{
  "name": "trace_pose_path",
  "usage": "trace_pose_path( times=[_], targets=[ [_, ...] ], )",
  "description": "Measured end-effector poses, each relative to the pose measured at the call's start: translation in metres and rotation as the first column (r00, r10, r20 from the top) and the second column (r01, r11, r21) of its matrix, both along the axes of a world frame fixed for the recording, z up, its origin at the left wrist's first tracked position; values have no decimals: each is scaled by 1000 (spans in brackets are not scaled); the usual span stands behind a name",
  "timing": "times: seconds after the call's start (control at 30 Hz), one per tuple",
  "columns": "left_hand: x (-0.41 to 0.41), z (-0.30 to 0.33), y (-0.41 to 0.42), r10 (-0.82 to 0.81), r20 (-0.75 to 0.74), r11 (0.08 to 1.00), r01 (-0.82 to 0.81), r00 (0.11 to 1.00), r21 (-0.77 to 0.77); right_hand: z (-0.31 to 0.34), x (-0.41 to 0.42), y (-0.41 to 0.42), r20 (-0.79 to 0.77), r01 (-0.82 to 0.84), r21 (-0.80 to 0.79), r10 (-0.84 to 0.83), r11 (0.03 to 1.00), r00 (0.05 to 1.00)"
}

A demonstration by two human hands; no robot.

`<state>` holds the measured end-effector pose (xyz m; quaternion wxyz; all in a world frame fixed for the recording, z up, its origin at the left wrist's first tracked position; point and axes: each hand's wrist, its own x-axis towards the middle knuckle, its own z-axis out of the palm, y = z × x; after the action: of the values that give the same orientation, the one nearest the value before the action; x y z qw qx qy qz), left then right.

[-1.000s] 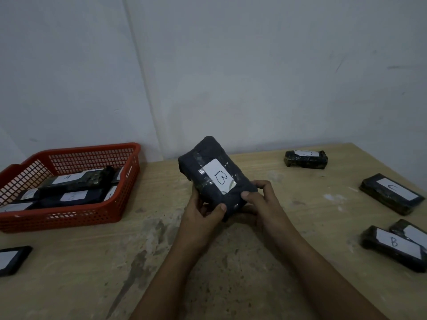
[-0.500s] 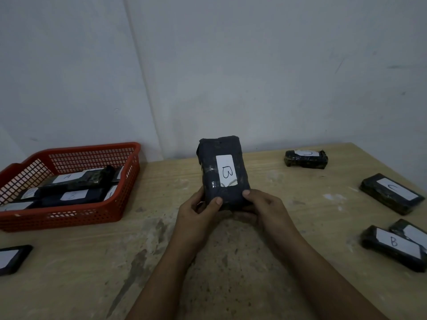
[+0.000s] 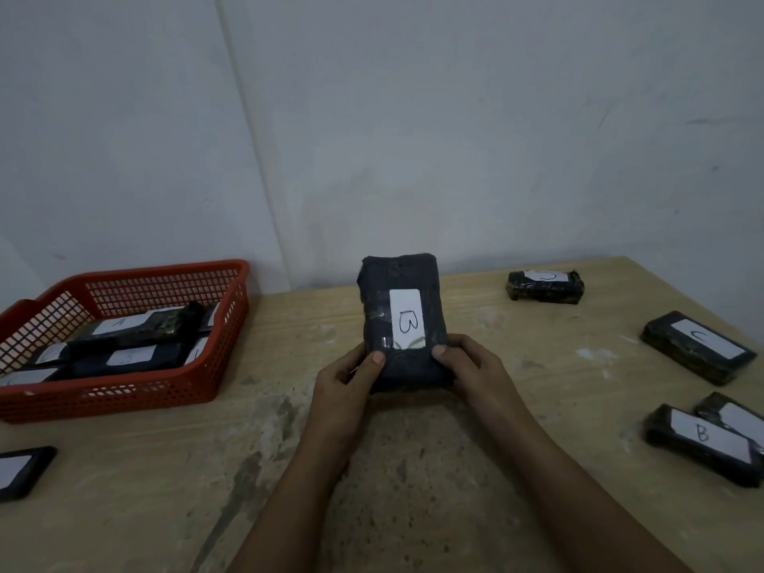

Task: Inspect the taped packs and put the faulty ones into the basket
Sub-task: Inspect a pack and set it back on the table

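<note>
Held pack: a dark taped pack (image 3: 403, 320) with a white label marked "B", upright above the middle of the table (image 3: 413, 469), label side toward the camera.
Left hand (image 3: 345, 390): grip clamped on the pack's lower left edge, thumb on the front face, fingers curled behind.
Right hand (image 3: 475, 374): grip clamped on the pack's lower right edge, thumb on the front face beside the label's lower end, fingers curled behind.
Tape: glossy bands cross the pack's front at mid-height; the label's lower end looks lifted or creased, though the detail is too small to be sure.
Basket (image 3: 124, 397): red, perforated, at the table's left rear; it holds several dark labelled packs (image 3: 124, 341) lying across one another.
Far pack (image 3: 545, 285): lies flat near the wall, right of centre, its label mark unclear.
Pack marked "C" (image 3: 698, 347): lies flat at the right edge of the table.
Pack marked "B" (image 3: 703, 442): lies flat at the near right, touching another labelled pack (image 3: 734, 417) just behind it.
Left-edge pack (image 3: 20, 471): dark with a white label, partly cut off by the frame, on the table in front of the basket.
</note>
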<state>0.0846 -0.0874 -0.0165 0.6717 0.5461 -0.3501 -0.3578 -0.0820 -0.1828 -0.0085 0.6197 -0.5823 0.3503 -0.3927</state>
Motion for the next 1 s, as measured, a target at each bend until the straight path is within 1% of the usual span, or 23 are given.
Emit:
trace_pose_path(
  times=[0.1,0.2,0.27,0.33,0.5,0.6,0.7,0.77,0.83,0.9,1.0],
  targets=[
    [0,0,0,-7,24,1000,7,1000,12,4,-1,0,78,37,31,-39,999,996],
    [-3,4,-1,-8,12,1000,7,1000,13,3,-5,-2,48,59,-5,-59,998,997],
    [-3,4,-2,1,-26,1000,0,1000,23,1,-5,-1,10,38,-42,-38,998,999],
    [-1,2,-2,23,-32,999,-22,999,30,0,-2,3,-12,12,-57,-12,998,1000],
    [2,1,-2,64,1,996,-64,998,58,0,-1,5,19,5,-56,-4,998,1000],
    [3,0,-2,56,2,998,-56,998,37,0,0,4,0,-6,-67,6,998,1000],
    [1,5,-2,46,-61,999,-45,997,24,0,-1,2,-51,-53,-84,49,995,997],
    [2,5,-3,48,-121,998,-42,992,47,-1,-3,3,-93,-106,-91,97,990,991],
    [4,6,-4,72,-132,995,-63,989,75,-1,-2,8,-102,-136,-101,126,986,987],
    [4,6,-4,76,-125,995,-67,989,76,1,-1,12,-89,-129,-106,120,986,989],
    [1,5,-3,81,-89,995,-77,993,56,6,-2,14,-59,-74,-114,67,991,996]
  ],
)
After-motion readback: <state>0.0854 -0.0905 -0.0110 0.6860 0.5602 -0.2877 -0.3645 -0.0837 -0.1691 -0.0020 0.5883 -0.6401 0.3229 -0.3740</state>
